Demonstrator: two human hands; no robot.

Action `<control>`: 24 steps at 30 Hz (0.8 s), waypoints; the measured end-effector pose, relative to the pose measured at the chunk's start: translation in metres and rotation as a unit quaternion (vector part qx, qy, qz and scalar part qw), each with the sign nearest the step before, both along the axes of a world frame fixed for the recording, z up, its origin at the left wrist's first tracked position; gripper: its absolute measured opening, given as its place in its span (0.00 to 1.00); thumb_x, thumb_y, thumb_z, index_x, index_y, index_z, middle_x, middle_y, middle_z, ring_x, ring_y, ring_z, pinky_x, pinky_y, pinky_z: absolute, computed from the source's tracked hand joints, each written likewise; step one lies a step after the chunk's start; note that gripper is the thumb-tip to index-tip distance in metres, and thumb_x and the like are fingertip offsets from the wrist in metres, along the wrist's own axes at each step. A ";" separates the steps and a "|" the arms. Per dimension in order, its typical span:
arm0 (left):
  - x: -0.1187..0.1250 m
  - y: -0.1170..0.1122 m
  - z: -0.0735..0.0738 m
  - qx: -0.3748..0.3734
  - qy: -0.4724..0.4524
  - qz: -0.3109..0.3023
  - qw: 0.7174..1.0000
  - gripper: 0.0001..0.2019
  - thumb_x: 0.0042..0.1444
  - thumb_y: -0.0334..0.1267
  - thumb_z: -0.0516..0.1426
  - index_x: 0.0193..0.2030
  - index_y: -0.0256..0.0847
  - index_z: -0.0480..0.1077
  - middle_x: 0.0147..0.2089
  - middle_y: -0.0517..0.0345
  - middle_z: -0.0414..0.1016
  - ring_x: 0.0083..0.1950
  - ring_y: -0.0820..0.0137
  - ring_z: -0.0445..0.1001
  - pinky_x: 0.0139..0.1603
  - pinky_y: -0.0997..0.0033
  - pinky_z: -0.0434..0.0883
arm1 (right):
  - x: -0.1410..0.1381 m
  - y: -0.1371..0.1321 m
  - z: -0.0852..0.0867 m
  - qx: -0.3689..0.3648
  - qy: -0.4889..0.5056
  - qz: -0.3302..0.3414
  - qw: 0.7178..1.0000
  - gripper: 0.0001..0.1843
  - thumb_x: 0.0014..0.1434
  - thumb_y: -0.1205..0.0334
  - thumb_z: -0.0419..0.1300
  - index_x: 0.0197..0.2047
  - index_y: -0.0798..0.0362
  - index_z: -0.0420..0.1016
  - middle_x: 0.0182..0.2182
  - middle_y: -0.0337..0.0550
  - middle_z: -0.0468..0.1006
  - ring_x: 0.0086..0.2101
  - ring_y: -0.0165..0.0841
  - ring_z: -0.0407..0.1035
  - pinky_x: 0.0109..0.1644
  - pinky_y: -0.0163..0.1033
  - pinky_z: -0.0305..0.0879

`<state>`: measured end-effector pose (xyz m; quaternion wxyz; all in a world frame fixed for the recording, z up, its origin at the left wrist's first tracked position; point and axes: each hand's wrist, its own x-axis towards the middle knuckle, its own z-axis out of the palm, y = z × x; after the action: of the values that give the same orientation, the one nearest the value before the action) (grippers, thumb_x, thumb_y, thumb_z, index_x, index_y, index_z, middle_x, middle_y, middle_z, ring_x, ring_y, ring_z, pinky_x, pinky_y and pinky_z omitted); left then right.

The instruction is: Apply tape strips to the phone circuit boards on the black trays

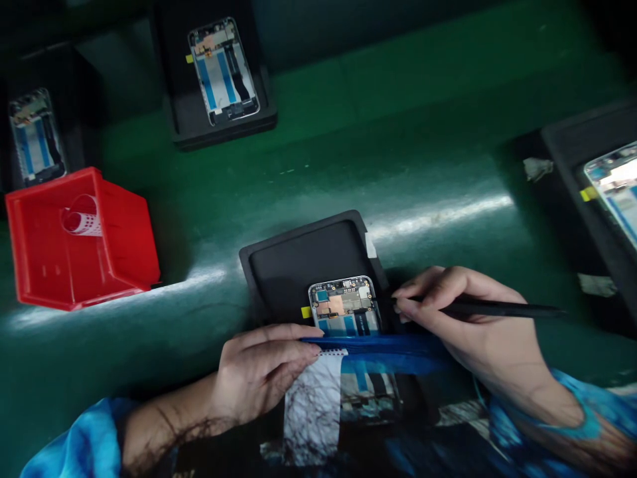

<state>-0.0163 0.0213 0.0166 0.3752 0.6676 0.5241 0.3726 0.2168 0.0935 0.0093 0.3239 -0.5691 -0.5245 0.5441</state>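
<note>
An opened phone (348,322) with its circuit board showing lies on a black foam tray (308,255) in front of me. My left hand (263,365) pinches the upper end of a white strip with small dark marks along its edge (313,405), at the phone's left side. In my right hand (448,305) is a slim black tool, probably tweezers (502,309). Its dark tip points at the right side of the circuit board; I cannot tell whether it touches. A blue band (378,346) crosses in front of the phone and hides part of it.
To the left stands a red bin (129,232) with a curled white dotted strip (82,219) inside. Other opened phones lie on black trays at the back (226,73), far left (37,139) and right (620,189). The work surface (423,153) is green.
</note>
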 end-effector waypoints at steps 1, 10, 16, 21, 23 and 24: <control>0.000 0.000 0.000 -0.008 -0.008 0.002 1.000 0.06 0.48 0.26 0.58 0.34 0.35 0.73 0.38 0.55 0.78 0.34 0.76 0.77 0.39 0.86 0.75 | -0.001 0.000 0.001 0.004 -0.005 -0.004 1.000 0.12 0.41 0.66 0.66 0.18 0.49 0.65 0.24 0.36 0.75 0.28 0.31 0.71 0.28 0.34 0.68; -0.001 -0.002 0.001 -0.017 -0.011 -0.001 1.000 0.07 0.46 0.25 0.59 0.34 0.36 0.73 0.38 0.56 0.78 0.36 0.79 0.77 0.41 0.89 0.73 | -0.006 0.000 0.000 0.043 -0.030 -0.039 0.998 0.18 0.35 0.53 0.69 0.16 0.49 0.62 0.23 0.39 0.74 0.27 0.35 0.71 0.27 0.40 0.70; -0.002 -0.004 -0.001 -0.016 -0.011 -0.005 1.000 0.09 0.46 0.25 0.59 0.35 0.38 0.72 0.40 0.59 0.78 0.37 0.79 0.76 0.42 0.89 0.73 | -0.004 -0.001 0.001 0.059 -0.023 -0.001 0.998 0.14 0.38 0.60 0.68 0.17 0.49 0.64 0.24 0.39 0.75 0.28 0.35 0.72 0.27 0.39 0.70; -0.004 -0.004 -0.004 -0.011 -0.015 -0.012 1.000 0.10 0.45 0.24 0.59 0.36 0.38 0.72 0.40 0.58 0.77 0.38 0.78 0.76 0.43 0.87 0.74 | -0.001 -0.001 0.001 0.071 -0.018 0.041 0.996 0.11 0.44 0.70 0.64 0.19 0.49 0.65 0.25 0.38 0.75 0.28 0.31 0.71 0.28 0.36 0.69; -0.004 -0.002 -0.002 -0.008 -0.014 -0.009 1.000 0.10 0.46 0.24 0.59 0.36 0.36 0.72 0.40 0.57 0.78 0.38 0.78 0.76 0.43 0.87 0.73 | 0.001 -0.001 0.003 0.080 -0.012 0.045 0.996 0.12 0.44 0.72 0.63 0.20 0.49 0.65 0.25 0.38 0.74 0.29 0.31 0.71 0.29 0.36 0.69; -0.003 -0.002 -0.001 -0.007 -0.011 -0.009 1.000 0.09 0.46 0.24 0.59 0.35 0.36 0.72 0.40 0.56 0.78 0.38 0.78 0.76 0.43 0.87 0.73 | 0.003 -0.001 0.005 0.092 -0.008 0.040 0.995 0.12 0.43 0.73 0.63 0.21 0.48 0.65 0.26 0.38 0.74 0.30 0.31 0.71 0.31 0.37 0.70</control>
<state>-0.0196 0.0197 0.0152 0.3889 0.6654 0.5166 0.3730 0.2193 0.0920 0.0148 0.3491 -0.5198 -0.5973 0.5012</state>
